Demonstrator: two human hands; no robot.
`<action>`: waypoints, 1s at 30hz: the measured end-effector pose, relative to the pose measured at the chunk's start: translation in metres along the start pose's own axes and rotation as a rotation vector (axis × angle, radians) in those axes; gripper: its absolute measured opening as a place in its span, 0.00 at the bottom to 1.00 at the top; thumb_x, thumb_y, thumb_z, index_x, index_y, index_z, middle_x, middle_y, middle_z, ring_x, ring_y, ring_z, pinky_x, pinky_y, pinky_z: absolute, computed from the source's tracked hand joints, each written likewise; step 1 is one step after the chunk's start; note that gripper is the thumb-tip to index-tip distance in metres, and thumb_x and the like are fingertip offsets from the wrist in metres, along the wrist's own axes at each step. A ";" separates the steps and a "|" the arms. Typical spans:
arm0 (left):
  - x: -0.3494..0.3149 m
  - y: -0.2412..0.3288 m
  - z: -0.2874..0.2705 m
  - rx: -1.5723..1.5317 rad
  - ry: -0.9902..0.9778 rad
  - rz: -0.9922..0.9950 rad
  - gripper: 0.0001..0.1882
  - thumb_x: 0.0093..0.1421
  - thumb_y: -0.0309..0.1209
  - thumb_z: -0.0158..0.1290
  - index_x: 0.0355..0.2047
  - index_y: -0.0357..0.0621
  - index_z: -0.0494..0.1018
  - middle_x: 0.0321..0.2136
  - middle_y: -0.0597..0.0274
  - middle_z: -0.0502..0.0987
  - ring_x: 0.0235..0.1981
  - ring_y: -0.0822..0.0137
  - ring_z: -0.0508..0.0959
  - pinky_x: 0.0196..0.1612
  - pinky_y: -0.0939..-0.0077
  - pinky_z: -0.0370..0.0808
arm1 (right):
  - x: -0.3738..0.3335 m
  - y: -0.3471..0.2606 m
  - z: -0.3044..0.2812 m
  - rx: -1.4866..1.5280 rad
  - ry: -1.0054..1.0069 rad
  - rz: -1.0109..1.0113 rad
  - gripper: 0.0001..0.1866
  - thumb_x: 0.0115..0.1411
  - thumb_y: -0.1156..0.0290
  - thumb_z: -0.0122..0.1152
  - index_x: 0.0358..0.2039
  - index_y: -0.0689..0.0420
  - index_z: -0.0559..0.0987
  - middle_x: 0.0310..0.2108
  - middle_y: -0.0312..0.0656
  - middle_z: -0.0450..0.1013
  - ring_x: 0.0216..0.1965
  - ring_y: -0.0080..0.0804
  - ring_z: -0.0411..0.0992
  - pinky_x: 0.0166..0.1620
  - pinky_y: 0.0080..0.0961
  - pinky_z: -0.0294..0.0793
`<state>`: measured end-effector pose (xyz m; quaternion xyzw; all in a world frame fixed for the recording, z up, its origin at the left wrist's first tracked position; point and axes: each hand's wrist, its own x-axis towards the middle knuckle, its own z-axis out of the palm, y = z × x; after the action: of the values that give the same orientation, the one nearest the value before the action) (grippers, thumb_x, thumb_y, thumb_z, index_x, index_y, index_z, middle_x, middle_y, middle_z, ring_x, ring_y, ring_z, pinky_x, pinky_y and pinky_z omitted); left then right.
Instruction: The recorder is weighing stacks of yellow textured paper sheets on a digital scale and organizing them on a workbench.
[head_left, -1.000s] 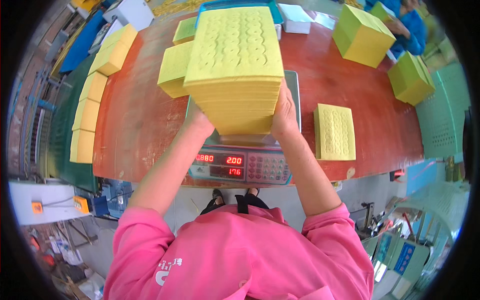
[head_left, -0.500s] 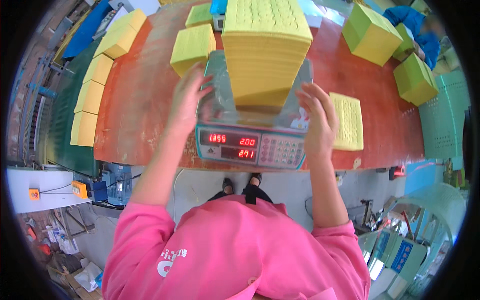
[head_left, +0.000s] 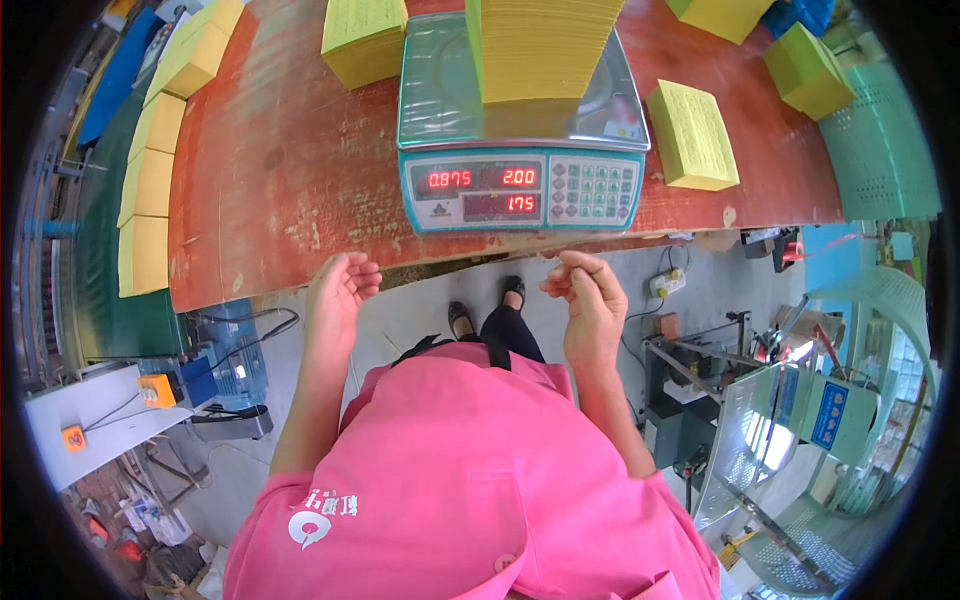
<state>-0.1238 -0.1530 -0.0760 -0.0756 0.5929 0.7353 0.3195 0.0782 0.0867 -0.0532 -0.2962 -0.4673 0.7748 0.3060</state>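
Note:
A tall stack of yellow paper sheets stands on the steel pan of a teal digital scale at the front of the red table. My left hand hangs below the table edge, empty, fingers loosely curled and apart. My right hand is also off the table, empty, with fingers curled toward the palm. Both hands are clear of the scale and the stack.
More yellow stacks lie about: one left of the scale, a thin one to its right, several along the left edge, green-yellow ones far right. A green basket stands right; machines and cables sit on the floor.
Both hands let go of the yellow stack, left it on the scale pan and drew back below the table edge. My view has tilted down toward my body.

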 end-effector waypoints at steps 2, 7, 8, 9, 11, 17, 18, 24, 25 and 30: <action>0.000 0.010 0.007 0.049 -0.085 0.041 0.17 0.66 0.41 0.46 0.41 0.38 0.73 0.35 0.57 0.78 0.36 0.66 0.78 0.39 0.72 0.74 | -0.001 -0.002 -0.003 -0.032 0.007 -0.035 0.11 0.66 0.77 0.46 0.43 0.64 0.77 0.32 0.40 0.75 0.32 0.27 0.75 0.38 0.23 0.73; -0.003 0.015 0.006 0.065 -0.181 0.018 0.17 0.66 0.41 0.47 0.42 0.38 0.73 0.35 0.56 0.78 0.36 0.65 0.78 0.40 0.72 0.75 | -0.013 -0.002 -0.006 -0.026 0.051 -0.073 0.11 0.66 0.77 0.46 0.43 0.64 0.77 0.33 0.41 0.75 0.32 0.27 0.75 0.38 0.22 0.73; -0.004 0.013 0.004 0.063 -0.185 -0.005 0.17 0.66 0.41 0.46 0.42 0.37 0.72 0.36 0.56 0.78 0.36 0.65 0.78 0.40 0.72 0.75 | -0.017 0.001 -0.006 -0.026 0.052 -0.078 0.11 0.66 0.77 0.46 0.43 0.64 0.77 0.33 0.41 0.75 0.32 0.27 0.75 0.38 0.22 0.73; -0.004 0.011 0.002 0.062 -0.190 -0.003 0.17 0.66 0.41 0.46 0.42 0.37 0.72 0.36 0.56 0.78 0.36 0.65 0.78 0.40 0.72 0.75 | -0.021 0.004 -0.006 -0.023 0.055 -0.048 0.11 0.66 0.77 0.46 0.43 0.64 0.77 0.33 0.41 0.75 0.32 0.27 0.75 0.38 0.22 0.74; -0.004 0.007 -0.002 0.054 -0.191 -0.044 0.17 0.66 0.40 0.46 0.42 0.37 0.72 0.36 0.55 0.78 0.36 0.65 0.78 0.39 0.72 0.75 | -0.026 0.009 -0.004 -0.021 0.058 -0.019 0.11 0.65 0.77 0.46 0.43 0.64 0.77 0.33 0.41 0.75 0.32 0.28 0.75 0.38 0.23 0.74; -0.003 0.011 0.001 0.041 -0.206 -0.058 0.16 0.66 0.40 0.46 0.42 0.38 0.73 0.35 0.55 0.78 0.36 0.65 0.78 0.39 0.72 0.75 | -0.023 0.006 0.002 0.006 0.063 0.029 0.12 0.66 0.77 0.45 0.43 0.63 0.77 0.32 0.41 0.75 0.32 0.28 0.75 0.38 0.22 0.74; -0.004 0.013 0.005 0.040 -0.205 -0.059 0.16 0.66 0.40 0.46 0.42 0.38 0.73 0.35 0.55 0.78 0.36 0.65 0.78 0.39 0.72 0.75 | -0.021 0.004 0.002 -0.005 0.054 0.013 0.12 0.66 0.77 0.46 0.43 0.63 0.77 0.32 0.40 0.75 0.32 0.28 0.75 0.38 0.22 0.74; -0.011 0.021 0.034 0.071 -0.264 -0.059 0.16 0.66 0.40 0.46 0.39 0.38 0.74 0.34 0.55 0.78 0.35 0.65 0.78 0.38 0.72 0.75 | -0.005 0.001 -0.009 -0.003 0.017 0.017 0.11 0.66 0.77 0.47 0.43 0.64 0.77 0.32 0.39 0.75 0.33 0.27 0.75 0.38 0.22 0.74; -0.012 0.020 0.040 0.084 -0.307 -0.075 0.16 0.66 0.40 0.46 0.38 0.37 0.74 0.34 0.55 0.79 0.35 0.65 0.78 0.38 0.72 0.75 | -0.002 -0.001 -0.011 0.015 0.006 0.029 0.11 0.66 0.78 0.47 0.43 0.64 0.77 0.32 0.39 0.75 0.33 0.27 0.75 0.38 0.21 0.74; -0.025 0.009 0.105 0.347 -0.473 -0.129 0.18 0.68 0.39 0.43 0.34 0.36 0.74 0.32 0.57 0.78 0.33 0.68 0.78 0.39 0.74 0.74 | 0.018 -0.017 -0.038 0.031 -0.014 0.066 0.11 0.66 0.78 0.47 0.43 0.63 0.77 0.32 0.39 0.75 0.33 0.27 0.75 0.38 0.21 0.74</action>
<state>-0.0812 -0.0673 -0.0261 0.1160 0.6128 0.5984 0.5030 0.0986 0.1269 -0.0560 -0.3014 -0.4471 0.7937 0.2817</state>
